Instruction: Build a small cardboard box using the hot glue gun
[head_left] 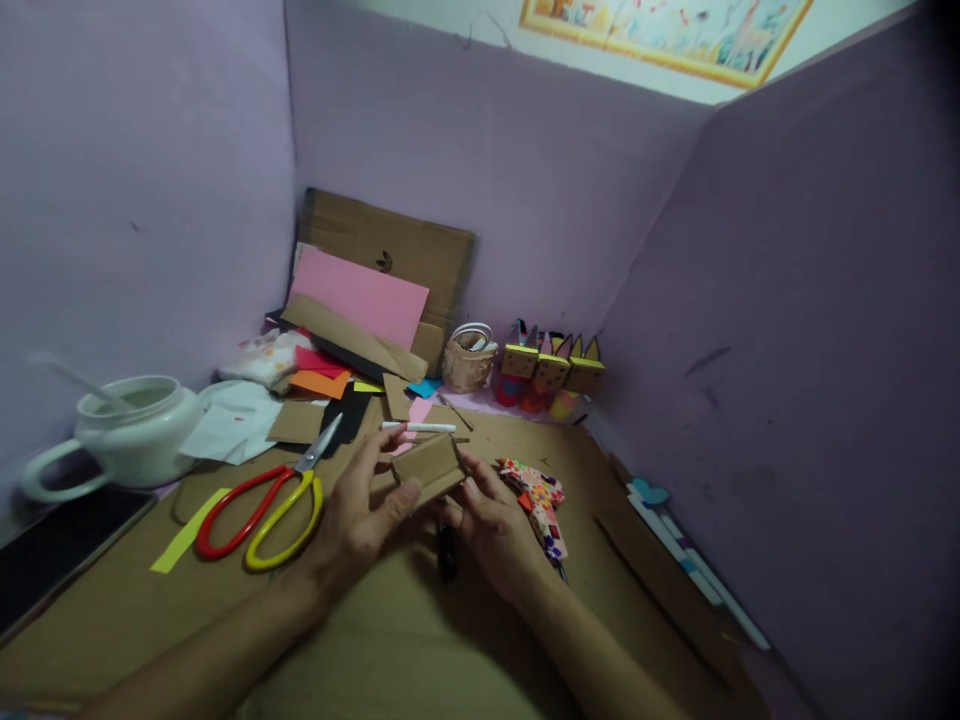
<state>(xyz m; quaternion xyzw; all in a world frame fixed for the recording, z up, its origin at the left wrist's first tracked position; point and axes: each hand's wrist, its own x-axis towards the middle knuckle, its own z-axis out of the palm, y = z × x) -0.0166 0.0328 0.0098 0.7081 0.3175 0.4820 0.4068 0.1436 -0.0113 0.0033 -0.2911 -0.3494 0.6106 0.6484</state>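
Between my two hands is a small folded cardboard box (427, 466), raised above the cardboard-covered table. My left hand (367, 515) grips its left side, the thumb lying on the near edge. On the right end, the fingers of my right hand (487, 515) close round it; some fingertips are hidden beneath. A black object (447, 552) shows below the box, too dark to name. Just behind the box lies a white pen (420, 427). Scissors (300, 478) with one red and one yellow handle rest left of my left hand. A colourful patterned piece (536, 495) lies beyond my right hand.
A white pot (135, 430) and a dark flat panel (67, 550) stand at left. Paper and cardboard scraps (322, 375) pile up at the back, near a small basket (469, 365) and several box-headed figures (553, 365). White strips (682, 550) line the right wall.
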